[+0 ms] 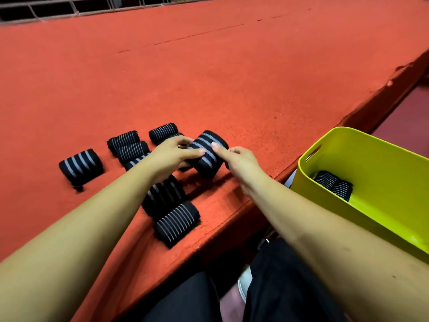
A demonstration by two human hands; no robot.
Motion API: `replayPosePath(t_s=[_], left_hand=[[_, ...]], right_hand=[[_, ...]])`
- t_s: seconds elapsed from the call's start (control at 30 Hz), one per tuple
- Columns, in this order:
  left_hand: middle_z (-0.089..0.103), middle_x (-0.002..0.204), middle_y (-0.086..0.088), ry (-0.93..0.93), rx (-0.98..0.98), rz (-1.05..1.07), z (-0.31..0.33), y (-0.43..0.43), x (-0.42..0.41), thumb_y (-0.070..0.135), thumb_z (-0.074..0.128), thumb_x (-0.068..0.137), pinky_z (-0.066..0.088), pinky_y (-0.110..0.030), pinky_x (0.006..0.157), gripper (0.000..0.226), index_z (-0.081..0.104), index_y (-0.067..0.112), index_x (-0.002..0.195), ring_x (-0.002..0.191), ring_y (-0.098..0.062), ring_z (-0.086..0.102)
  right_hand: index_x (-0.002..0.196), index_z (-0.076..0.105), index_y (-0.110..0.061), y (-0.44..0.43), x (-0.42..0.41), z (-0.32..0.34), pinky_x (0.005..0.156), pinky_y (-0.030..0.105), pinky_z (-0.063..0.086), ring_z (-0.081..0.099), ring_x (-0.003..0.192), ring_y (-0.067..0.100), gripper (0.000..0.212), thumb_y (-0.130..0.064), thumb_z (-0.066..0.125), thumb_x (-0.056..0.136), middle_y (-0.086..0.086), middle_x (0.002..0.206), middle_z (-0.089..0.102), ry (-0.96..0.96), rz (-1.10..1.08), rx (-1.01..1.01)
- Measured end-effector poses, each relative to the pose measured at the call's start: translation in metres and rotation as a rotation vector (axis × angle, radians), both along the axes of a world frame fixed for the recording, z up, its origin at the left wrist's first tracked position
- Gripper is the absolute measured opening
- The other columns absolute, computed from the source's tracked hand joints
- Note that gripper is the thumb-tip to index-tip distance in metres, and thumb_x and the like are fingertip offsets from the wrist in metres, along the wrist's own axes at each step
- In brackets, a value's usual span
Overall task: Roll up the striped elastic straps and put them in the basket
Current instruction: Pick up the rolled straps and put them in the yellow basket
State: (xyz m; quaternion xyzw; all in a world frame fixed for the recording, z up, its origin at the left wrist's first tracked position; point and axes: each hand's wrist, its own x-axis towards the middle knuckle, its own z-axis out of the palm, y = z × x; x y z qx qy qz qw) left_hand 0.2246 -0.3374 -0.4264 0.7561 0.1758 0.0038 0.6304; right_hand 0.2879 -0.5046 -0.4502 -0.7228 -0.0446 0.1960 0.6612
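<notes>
Head view: both hands are gripping one rolled strap [207, 152] over the red felt tabletop [232, 77], left hand [173, 152] and right hand [239, 159] pinching its ends, likely keeping the springy roll tight. Other black, grey-striped rolls are lying nearby; the lime plastic basket [383, 159] is holding two.
</notes>
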Motion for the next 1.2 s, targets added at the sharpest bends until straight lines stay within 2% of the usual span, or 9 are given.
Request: replayPosePath(t_s=[0.13,0.2,0.33,0.53,0.73,0.9,1.03,1.1,1.2], left_hand=[[0.067,0.118,-0.016,-0.047,-0.239,-0.045,0.007,-0.008,-0.018,0.01,0.067,0.091,0.058,-0.034,0.088,0.027,0.055,0.003,0.114,0.105,-0.023,0.07],[0.068,0.118,-0.013,-0.018,-0.029,-0.068,0.007,-0.004,-0.029,0.021,0.07,0.091,0.057,-0.039,0.092,0.033,0.057,0.005,0.117,0.105,-0.022,0.071],[0.071,0.102,0.005,-0.003,0.696,-0.06,0.007,0.02,-0.05,0.036,0.059,0.098,0.052,-0.035,0.093,0.018,0.066,0.02,0.106,0.099,-0.015,0.067],[0.069,0.111,-0.01,0.379,1.069,-0.127,-0.008,0.043,-0.074,0.041,0.058,0.097,0.046,-0.031,0.081,0.035,0.062,0.009,0.111,0.101,-0.027,0.062],[0.071,0.097,-0.012,0.419,0.896,-0.162,-0.015,0.049,-0.082,0.058,0.051,0.095,0.048,-0.037,0.08,0.053,0.07,0.009,0.102,0.085,-0.023,0.064],[0.056,0.073,0.003,0.369,0.657,-0.107,-0.018,0.048,-0.092,0.092,0.06,0.052,0.037,-0.033,0.07,0.097,0.068,0.003,0.088,0.071,-0.012,0.049],[0.05,0.067,0.003,0.303,0.504,-0.021,-0.02,0.047,-0.094,0.065,0.078,0.068,0.034,-0.03,0.061,0.056,0.06,0.013,0.077,0.064,-0.012,0.045],[0.055,0.069,0.001,0.23,0.402,0.046,-0.014,0.05,-0.094,0.062,0.08,0.064,0.043,-0.033,0.061,0.059,0.064,0.008,0.083,0.065,-0.013,0.051],[0.067,0.09,-0.011,0.104,0.21,0.207,0.01,0.053,-0.093,0.046,0.074,0.081,0.055,-0.05,0.089,0.047,0.069,0.003,0.098,0.084,-0.022,0.062]], right_hand=[[0.115,0.058,0.0,0.009,-0.012,0.014,0.075,0.048,0.058,0.072,0.085,0.03,0.065,-0.042,0.077,0.068,0.014,0.101,0.073,0.199,0.136,0.213],[0.122,0.059,-0.002,0.011,-0.017,0.012,0.075,0.048,0.06,0.074,0.088,0.031,0.054,-0.03,0.075,0.08,0.017,0.104,0.074,0.255,0.137,0.239],[0.12,0.061,-0.005,0.007,-0.027,0.002,0.069,0.041,0.059,0.071,0.078,0.027,0.039,-0.021,0.071,0.087,0.014,0.102,0.074,0.362,0.121,0.24],[0.115,0.062,-0.009,0.0,-0.037,-0.001,0.077,0.048,0.058,0.07,0.075,0.028,0.033,-0.021,0.071,0.085,0.011,0.092,0.073,0.382,0.12,0.23],[0.118,0.065,-0.013,-0.015,-0.056,-0.003,0.092,0.053,0.052,0.066,0.099,0.031,0.033,-0.028,0.056,0.091,0.014,0.111,0.071,0.579,0.329,0.396],[0.127,0.06,-0.013,-0.014,-0.08,-0.022,0.093,0.061,0.05,0.066,0.111,0.035,0.038,-0.027,0.058,0.092,0.014,0.119,0.071,0.59,0.374,0.408],[0.127,0.06,-0.011,-0.01,-0.081,-0.028,0.088,0.057,0.054,0.068,0.108,0.035,0.041,-0.029,0.061,0.09,0.016,0.118,0.07,0.597,0.315,0.436],[0.126,0.06,-0.011,-0.01,-0.081,-0.028,0.086,0.056,0.055,0.069,0.105,0.034,0.041,-0.029,0.063,0.089,0.015,0.117,0.071,0.591,0.309,0.443],[0.125,0.06,-0.01,-0.009,-0.083,-0.025,0.09,0.057,0.053,0.068,0.105,0.034,0.04,-0.026,0.063,0.09,0.016,0.118,0.07,0.581,0.299,0.442]])
